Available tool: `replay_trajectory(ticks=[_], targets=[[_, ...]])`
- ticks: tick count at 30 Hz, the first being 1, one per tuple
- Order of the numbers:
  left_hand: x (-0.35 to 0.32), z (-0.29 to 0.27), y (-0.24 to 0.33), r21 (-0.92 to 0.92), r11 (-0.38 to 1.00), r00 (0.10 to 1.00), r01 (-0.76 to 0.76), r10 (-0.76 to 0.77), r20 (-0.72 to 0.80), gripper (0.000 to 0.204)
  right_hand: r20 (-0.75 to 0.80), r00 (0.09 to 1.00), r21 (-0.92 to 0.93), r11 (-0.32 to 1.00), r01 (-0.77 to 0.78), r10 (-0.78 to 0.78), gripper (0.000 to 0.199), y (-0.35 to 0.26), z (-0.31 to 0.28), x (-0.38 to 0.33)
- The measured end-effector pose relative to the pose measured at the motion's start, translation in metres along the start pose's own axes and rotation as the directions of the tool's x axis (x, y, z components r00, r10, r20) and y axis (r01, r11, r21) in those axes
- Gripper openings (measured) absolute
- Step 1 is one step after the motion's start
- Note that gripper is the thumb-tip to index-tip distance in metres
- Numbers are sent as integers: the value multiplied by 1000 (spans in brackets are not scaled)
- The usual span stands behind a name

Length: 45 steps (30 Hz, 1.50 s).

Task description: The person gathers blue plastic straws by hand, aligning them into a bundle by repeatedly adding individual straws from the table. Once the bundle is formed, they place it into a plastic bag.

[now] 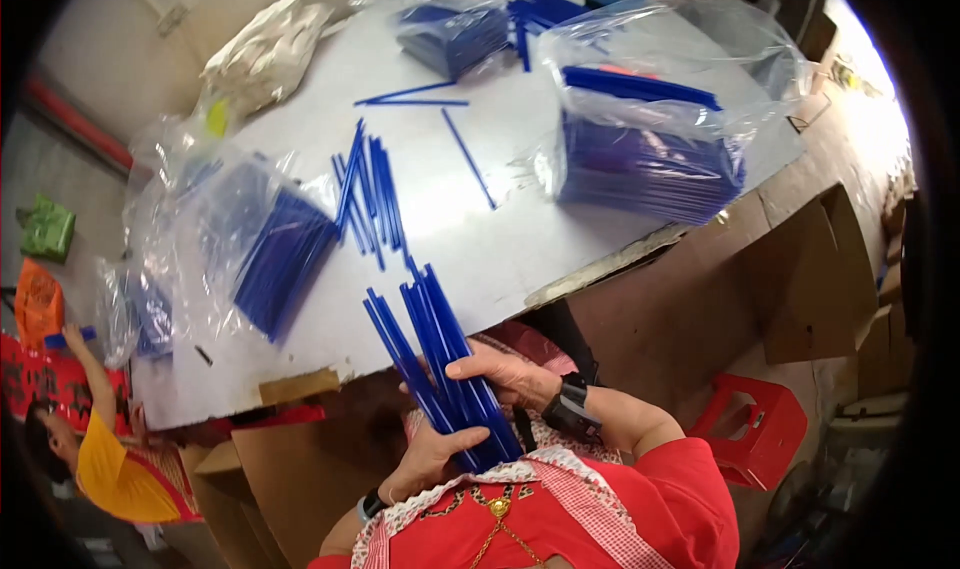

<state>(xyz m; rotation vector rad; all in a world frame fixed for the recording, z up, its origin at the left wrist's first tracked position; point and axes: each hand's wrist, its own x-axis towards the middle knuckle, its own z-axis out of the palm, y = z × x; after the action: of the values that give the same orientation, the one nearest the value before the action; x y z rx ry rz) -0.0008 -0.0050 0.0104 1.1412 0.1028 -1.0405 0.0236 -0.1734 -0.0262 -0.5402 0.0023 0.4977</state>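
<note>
A loose bundle of long, glossy blue plastic strips (435, 349) is in both my hands, close to my chest and just off the table's near edge. My left hand (436, 457) wraps the lower end, its thumb across the front. Higher up, my right hand (505, 371) grips the bundle from the right, thumb over the strips. Their upper ends fan out unevenly toward the table. Just beyond them lies a scattered pile of similar blue strips (372, 194). I cannot make out the strips' exact kind.
On the white table (450, 239) stand clear bags of blue strips at left (285, 264), right (650, 159) and back (455, 39). A cardboard box (310, 479) sits below the near edge, a red stool (750, 429) at right. Another person (130, 469) works at far left.
</note>
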Motion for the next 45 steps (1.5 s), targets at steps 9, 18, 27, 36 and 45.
replay_trajectory(ticks=[9, 18, 27, 36, 45], targets=[[29, 19, 27, 89, 906, 887, 414, -423, 185, 67, 79, 994, -38, 997, 74, -71, 66, -47, 17, -38], [73, 24, 11, 182, 935, 872, 306, -351, 340, 70, -158, 975, -226, 967, 119, -157, 57, -60, 14, -48], [59, 72, 97, 40, 961, 868, -274, 229, 440, 53, 365, 519, -835, -26, 549, -773, 41, -259, 146, -113], [27, 3, 137, 157, 868, 876, -471, 440, 198, 28, 417, 755, -625, -762, -167, -507, 56, -355, 98, -96], [-61, -106, 268, 814, -79, -213, -575, 975, -56, 16, -103, 863, -631, -638, -441, -495, 75, -360, -3, -159]])
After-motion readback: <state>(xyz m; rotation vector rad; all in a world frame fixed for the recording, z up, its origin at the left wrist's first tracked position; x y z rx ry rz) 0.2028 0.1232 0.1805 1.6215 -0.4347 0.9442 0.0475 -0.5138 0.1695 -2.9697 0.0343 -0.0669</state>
